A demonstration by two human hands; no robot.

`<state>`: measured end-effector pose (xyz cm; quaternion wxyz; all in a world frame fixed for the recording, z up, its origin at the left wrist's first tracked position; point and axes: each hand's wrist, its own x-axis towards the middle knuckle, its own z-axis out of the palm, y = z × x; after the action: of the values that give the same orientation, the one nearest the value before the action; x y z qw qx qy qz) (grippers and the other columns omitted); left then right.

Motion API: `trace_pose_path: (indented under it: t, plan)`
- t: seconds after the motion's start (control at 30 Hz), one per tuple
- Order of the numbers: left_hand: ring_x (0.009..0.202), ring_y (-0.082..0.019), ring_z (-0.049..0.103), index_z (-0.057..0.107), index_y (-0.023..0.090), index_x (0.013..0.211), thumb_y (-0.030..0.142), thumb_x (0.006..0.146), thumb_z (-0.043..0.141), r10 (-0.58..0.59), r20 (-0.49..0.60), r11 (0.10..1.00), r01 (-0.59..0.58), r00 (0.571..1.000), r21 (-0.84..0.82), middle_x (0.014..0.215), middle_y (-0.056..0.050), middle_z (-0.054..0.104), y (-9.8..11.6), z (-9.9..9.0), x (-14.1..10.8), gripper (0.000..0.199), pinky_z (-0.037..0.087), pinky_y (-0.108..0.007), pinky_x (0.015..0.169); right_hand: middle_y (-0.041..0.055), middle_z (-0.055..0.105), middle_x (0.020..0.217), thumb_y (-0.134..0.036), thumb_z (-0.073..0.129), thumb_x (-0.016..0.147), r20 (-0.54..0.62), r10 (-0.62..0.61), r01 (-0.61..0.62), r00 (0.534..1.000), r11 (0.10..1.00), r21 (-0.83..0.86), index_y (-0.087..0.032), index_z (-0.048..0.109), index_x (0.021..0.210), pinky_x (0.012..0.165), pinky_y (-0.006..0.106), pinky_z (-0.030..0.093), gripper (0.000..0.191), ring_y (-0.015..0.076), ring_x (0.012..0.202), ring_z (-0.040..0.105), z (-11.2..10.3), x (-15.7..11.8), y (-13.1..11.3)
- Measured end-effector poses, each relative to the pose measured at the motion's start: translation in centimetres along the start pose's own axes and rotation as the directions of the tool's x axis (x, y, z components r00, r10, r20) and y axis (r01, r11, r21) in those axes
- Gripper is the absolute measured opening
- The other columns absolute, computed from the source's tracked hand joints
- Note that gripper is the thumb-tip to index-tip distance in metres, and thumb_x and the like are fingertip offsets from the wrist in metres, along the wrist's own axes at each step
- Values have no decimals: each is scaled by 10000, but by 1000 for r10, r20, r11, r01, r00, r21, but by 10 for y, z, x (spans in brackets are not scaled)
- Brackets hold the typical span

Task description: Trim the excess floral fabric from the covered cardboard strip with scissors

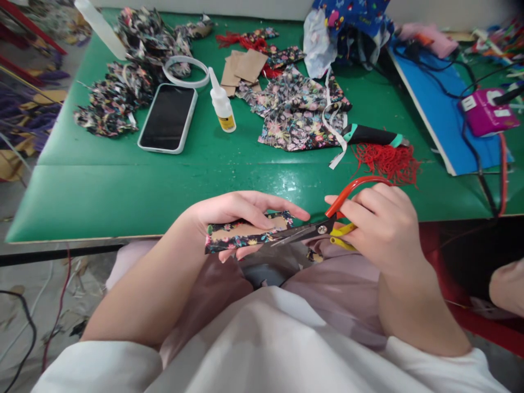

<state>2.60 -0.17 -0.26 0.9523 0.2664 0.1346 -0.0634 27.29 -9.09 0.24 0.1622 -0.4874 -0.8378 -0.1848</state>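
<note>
Black floral cloth, folded over a tan backing, makes up the narrow strip (241,239) held at the bench's (123,188) near edge, above the person's lap. The left hand (235,210) is closed on it lightly: thumb flat on the tan face, index finger stretched out along the far side, the other fingertips showing underneath. From where I stand, the right hand (382,224) is curled around the handles of the scissors (322,229), one red and one yellow, with the fingers bent in and the handles somewhat apart. Its blades are only narrowly parted and lie at the strip's right end; whether they bite into the cloth I can't tell. Farther in from the near edge, a white glue bottle (223,114) stands just beside a phone (167,117), towards the bench's left edge. Floral fabric pieces (295,123) lie towards the far edge, and a black-and-teal cutter (374,135) touches them, beside red fringe (385,162).
</note>
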Motion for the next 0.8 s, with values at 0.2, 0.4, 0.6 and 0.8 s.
trace_pose_path:
  t: [0.2,0.4,0.6,0.8]
  plan:
    - [454,-116,607,328,148,1377,92,826,419,-21,-23,1000,22,1000,10,728,-36,657,0,1,-1,561,453,-150,356,9,418,599,-312,550,816,39,24,-26,999,998,59,-186,606,697,604,302,310,182,155,634,372,-3,-2,4]
    - [444,-128,601,291,150,1398,138,829,442,-23,4,999,23,1000,32,660,-31,643,1,-1,-4,589,444,-153,347,44,457,674,-484,571,771,153,26,-40,988,996,86,-143,642,846,635,325,345,357,194,703,421,-10,-3,7]
    - [450,-111,596,350,175,1365,129,835,440,-25,-42,999,27,999,42,714,-28,646,0,1,-3,540,443,-149,357,51,496,697,-479,572,766,174,-27,16,984,998,66,-165,644,859,640,329,326,336,199,713,419,-6,-2,3]
    - [466,-93,600,390,193,1346,129,838,452,-48,-61,998,51,997,44,828,-45,667,-1,0,-2,516,454,-148,384,55,507,688,-445,583,764,180,-33,29,983,999,25,-162,647,803,624,328,306,293,191,699,401,-7,-1,0]
